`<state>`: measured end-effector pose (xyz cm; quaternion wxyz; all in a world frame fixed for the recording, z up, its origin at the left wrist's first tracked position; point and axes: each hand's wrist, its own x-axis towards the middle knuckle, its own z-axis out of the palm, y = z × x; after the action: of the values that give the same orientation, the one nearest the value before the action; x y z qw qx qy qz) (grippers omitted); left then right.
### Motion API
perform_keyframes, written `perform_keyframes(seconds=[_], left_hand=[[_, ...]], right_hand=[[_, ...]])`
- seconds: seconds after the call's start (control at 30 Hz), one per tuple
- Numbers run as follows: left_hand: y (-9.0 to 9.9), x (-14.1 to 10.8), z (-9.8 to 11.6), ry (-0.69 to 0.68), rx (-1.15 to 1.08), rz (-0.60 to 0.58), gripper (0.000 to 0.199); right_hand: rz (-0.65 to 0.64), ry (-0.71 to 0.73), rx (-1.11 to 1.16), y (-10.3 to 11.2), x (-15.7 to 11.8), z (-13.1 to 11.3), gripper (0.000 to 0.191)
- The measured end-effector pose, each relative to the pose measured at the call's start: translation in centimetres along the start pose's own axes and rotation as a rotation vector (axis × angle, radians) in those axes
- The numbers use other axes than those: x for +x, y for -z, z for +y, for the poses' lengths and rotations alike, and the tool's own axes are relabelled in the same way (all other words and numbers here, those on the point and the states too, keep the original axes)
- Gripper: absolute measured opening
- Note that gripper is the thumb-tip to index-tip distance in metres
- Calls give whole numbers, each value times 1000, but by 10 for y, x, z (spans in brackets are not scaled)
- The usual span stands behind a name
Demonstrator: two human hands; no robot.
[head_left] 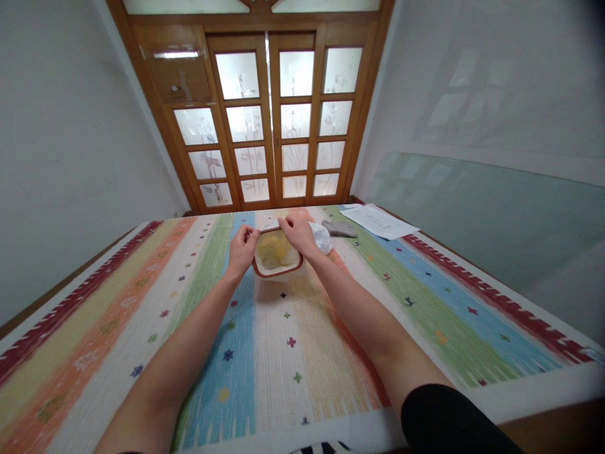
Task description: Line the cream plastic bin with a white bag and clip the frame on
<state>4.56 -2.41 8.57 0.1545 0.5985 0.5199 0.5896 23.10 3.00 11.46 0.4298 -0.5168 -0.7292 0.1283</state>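
A small rounded-rectangular container with a reddish-brown rim and pale walls (276, 275) sits between the two hands, its rim side facing the wearer, with a soft-looking yellowish mass (275, 251) inside the rim. The left hand (242, 247) pinches the container's left side with bent fingers; the right hand (297, 234) grasps its far right corner, fingers curled over the rim. A shadow falls on the near side, but whether the base is lifted or resting cannot be told.

As for progress, the handling looks to be midway: the container is held at both sides and has not been let go, with its yellowish contents within the rim. Whether a clear cover lies over them cannot be made out.

Just beside the right hand, partly hidden by it, is a crumpled white bag-like bundle (323, 239); next to that, farther right, lies a flat grey cloth (340, 228), then printed white paper sheets (380, 222).

The multicoloured striped tablecloth (290, 372) stretches well out left of the left hand and towards the wearer, which should leave room for moving those ways. Right of the right hand, the bundle crowds things. The table's far edge runs near, beyond both hands, before wooden doors with frosted panes (274, 120).
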Motion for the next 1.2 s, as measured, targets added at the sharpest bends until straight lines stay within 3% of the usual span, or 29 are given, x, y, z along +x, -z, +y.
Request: perform_keyframes(seconds=[1.2], left_hand=[[-3, -5, 6, -22, -10, 22, 27]], right_hand=[[-15, 8, 56, 0, 2, 5, 41]])
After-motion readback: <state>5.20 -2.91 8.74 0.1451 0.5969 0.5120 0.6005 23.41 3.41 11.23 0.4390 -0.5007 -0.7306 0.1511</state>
